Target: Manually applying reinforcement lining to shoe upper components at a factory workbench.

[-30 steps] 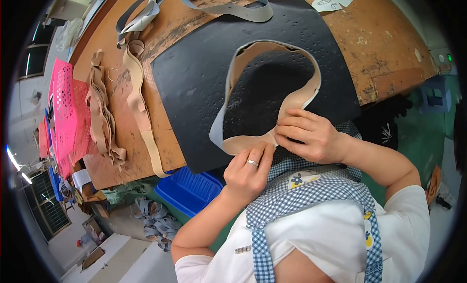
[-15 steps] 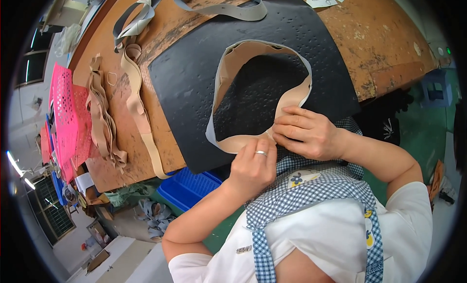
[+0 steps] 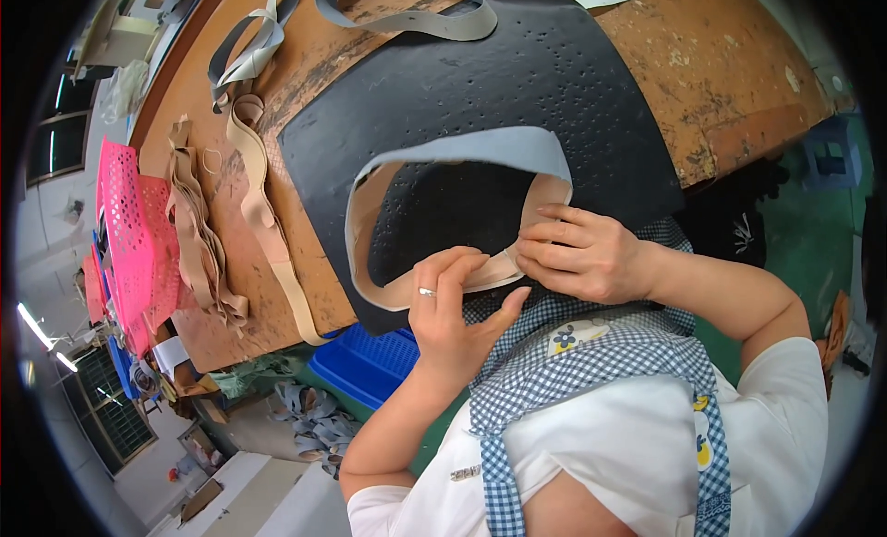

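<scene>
A wide flexible strip (image 3: 471, 146), blue-grey outside and beige inside, forms a loop standing on edge over the black mat. At the loop's near right side, my right hand (image 3: 587, 257) pinches it between thumb and fingers. My left hand (image 3: 451, 320), with a ring on one finger, is at the near edge. Its fingers lie against the strip's beige face while the thumb stands well apart. Between the hands a short stretch of the strip shows a pale edge; part of the near side is hidden behind my left fingers.
The black mat (image 3: 370, 121) covers the middle of a worn wooden table (image 3: 702, 57). Beige strips (image 3: 263, 209) and grey strips (image 3: 434, 24) lie at its left and far sides. A pink perforated basket (image 3: 129, 232) stands left; a blue basket (image 3: 365, 363) sits below the table edge.
My left hand has shifted left along the strip and its thumb has spread away. The loop has sagged nearer and leftward, its blue-grey outside now showing. My right hand stays in place.
</scene>
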Motion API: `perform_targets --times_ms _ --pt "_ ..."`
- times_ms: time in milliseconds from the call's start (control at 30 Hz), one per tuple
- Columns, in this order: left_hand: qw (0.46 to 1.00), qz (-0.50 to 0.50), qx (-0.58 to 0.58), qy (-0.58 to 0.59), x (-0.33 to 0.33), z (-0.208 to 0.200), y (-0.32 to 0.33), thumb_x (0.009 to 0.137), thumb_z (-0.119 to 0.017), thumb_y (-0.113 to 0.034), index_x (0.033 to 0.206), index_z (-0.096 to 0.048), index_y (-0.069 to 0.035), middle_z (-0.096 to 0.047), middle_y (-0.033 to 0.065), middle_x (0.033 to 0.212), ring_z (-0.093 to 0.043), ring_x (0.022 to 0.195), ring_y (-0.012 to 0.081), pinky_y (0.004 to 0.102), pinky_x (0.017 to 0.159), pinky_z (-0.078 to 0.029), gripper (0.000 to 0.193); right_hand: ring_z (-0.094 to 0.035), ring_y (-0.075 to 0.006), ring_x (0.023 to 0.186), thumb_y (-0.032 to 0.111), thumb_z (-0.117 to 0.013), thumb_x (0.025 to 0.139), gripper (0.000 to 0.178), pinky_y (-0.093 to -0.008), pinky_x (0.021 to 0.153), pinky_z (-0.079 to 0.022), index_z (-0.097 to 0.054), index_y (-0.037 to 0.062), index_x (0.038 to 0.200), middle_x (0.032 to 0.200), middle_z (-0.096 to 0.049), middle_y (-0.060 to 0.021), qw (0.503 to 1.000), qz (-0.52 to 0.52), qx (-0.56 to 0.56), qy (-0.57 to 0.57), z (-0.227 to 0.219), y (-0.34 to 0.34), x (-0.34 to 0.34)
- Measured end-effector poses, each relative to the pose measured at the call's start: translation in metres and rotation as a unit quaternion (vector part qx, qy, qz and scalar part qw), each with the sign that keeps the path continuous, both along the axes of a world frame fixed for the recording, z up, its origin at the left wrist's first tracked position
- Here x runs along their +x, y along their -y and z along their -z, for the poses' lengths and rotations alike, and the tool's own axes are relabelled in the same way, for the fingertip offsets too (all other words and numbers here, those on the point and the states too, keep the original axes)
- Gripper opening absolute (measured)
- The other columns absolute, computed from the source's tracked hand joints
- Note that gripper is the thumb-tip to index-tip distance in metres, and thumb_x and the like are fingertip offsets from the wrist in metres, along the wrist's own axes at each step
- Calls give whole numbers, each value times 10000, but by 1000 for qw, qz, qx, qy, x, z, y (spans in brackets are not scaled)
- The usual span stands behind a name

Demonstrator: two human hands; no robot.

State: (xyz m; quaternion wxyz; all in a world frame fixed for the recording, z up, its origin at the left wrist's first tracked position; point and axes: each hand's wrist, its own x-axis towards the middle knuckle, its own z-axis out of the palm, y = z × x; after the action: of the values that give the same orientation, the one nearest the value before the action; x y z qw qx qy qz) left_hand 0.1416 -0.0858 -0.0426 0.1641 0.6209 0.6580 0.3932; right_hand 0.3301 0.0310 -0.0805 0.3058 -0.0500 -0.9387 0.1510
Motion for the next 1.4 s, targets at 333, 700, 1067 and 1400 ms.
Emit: perform_targets --times_ms 333,700,1067,1400 --pt "968 74 46 -235 -3 8 5 724 -802 -74 930 -680 -19 -658 80 936 -642 842 234 336 713 -525 246 -670 -223 1017 133 -702 733 223 -419 946 -562 -739 35 930 978 -683 -68 1000 3 2 -4 0 1 1" --pt "998 -49 22 -31 -7 10 -2 740 -726 72 917 -591 -4 -635 118 879 -644 630 233 281 527 -526 235 -658 -204 1011 153 -689 765 260 -415 945 -557 -731 80 1012 1000 -661 -43 1000 16 4 9 2 5 -2" --pt "971 49 48 -231 -7 10 3 696 -781 -47 966 -666 -11 -649 89 957 -644 832 249 342 708 -526 295 -614 -224 1085 172 -680 785 257 -449 982 -518 -728 97 1026 1049 -625 -49 998 29 19 48 2 11 -2" --pt "957 98 115 -249 -9 21 4 638 -712 -50 970 -733 12 -680 90 1009 -642 850 225 332 711 -526 339 -630 -225 1092 136 -666 813 262 -459 968 -544 -743 76 1057 1070 -633 -61 999 11 38 26 4 9 2"
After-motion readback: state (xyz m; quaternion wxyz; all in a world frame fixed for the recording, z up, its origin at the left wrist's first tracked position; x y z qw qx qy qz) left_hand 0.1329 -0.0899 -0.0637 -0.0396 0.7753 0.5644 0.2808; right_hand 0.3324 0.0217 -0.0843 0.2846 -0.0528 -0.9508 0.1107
